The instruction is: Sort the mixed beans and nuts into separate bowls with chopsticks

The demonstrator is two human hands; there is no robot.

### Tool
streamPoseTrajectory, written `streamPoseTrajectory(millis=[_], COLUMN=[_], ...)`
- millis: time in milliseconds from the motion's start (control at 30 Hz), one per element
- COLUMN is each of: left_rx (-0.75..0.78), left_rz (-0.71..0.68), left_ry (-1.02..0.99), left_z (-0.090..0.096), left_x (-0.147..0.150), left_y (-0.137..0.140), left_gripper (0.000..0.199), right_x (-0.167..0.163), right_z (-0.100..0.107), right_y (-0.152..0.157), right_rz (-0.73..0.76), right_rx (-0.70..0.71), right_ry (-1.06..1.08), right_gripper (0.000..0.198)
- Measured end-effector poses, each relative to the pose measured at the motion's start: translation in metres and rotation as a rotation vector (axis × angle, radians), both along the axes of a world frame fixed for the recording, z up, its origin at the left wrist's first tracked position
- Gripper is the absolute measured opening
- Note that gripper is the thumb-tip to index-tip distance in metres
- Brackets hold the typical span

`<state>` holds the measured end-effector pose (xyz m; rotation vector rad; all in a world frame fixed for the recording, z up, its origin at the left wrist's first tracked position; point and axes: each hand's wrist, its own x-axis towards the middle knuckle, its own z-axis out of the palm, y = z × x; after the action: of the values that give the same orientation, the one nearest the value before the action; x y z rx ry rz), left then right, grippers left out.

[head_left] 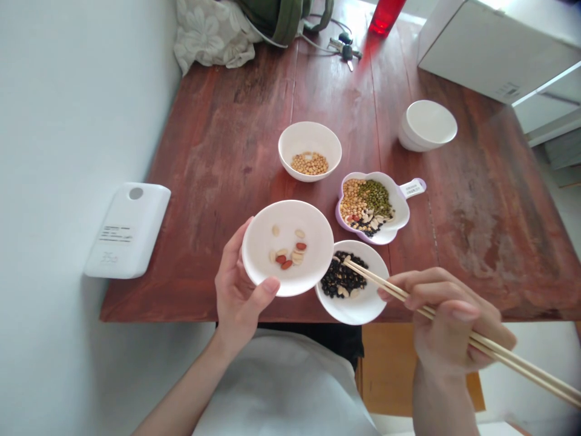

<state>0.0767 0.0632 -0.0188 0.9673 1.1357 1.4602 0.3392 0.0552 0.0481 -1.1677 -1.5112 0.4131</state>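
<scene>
The slim, smooth chopsticks (381, 282) seem the likeliest source of trouble: their tips meet at a pale seed among the black beans (336, 278), and a loose pinch could let it slip or drag beans along. The right hand (449, 321) has its fingers wrapped around the sticks. The bean bowl (374, 297) stands close to the near edge of the surface (218, 181), so a hard push could tip it or scatter beans off the table.

The left hand (240, 297) grasps the shallow bowl (290, 212), thumb over its near rim; tilting it could spill the red and pale nuts inside. Its right rim overlaps the bean bowl's left side in view, which may crowd the tips; whether the two touch, I cannot tell.

Just beyond, a lobed dish (393, 233) of mixed beans sits beside the bean bowl, its handle pointing right. Farther off are a bowl of yellow beans (310, 136) and, far right, another white bowl (429, 124) near a large box (490, 48). Keys (347, 51) lie at the far side.
</scene>
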Motion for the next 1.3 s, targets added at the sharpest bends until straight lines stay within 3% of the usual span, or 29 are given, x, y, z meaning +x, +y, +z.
streamPoseTrajectory(millis=[100,300,567,833,1300], left_rx=[0.009,0.03,0.041,0.051,0.05], left_rz=[-0.01,0.008,0.002,-0.002,0.003], left_ry=[-0.012,0.002,-0.013,-0.01,-0.006], left_z=[0.0,-0.004,-0.005,-0.003,-0.003], left_x=[0.0,-0.001,-0.001,-0.001,0.0], left_y=[0.0,0.0,-0.001,0.0,0.002], left_gripper=[0.085,0.085,0.084,0.082,0.083], right_x=[0.001,-0.001,-0.003,-0.001,-0.007], right_z=[0.003,-0.003,-0.005,-0.009,0.002], right_y=[0.002,0.007,0.003,0.002,-0.003], right_rz=[0.012,0.152,0.123,0.202,0.272], right_rx=[0.012,-0.142,-0.08,-0.071,-0.007], right_ry=[0.014,-0.109,-0.129,-0.17,-0.44], right_gripper=[0.046,0.039,0.032,0.027,0.022])
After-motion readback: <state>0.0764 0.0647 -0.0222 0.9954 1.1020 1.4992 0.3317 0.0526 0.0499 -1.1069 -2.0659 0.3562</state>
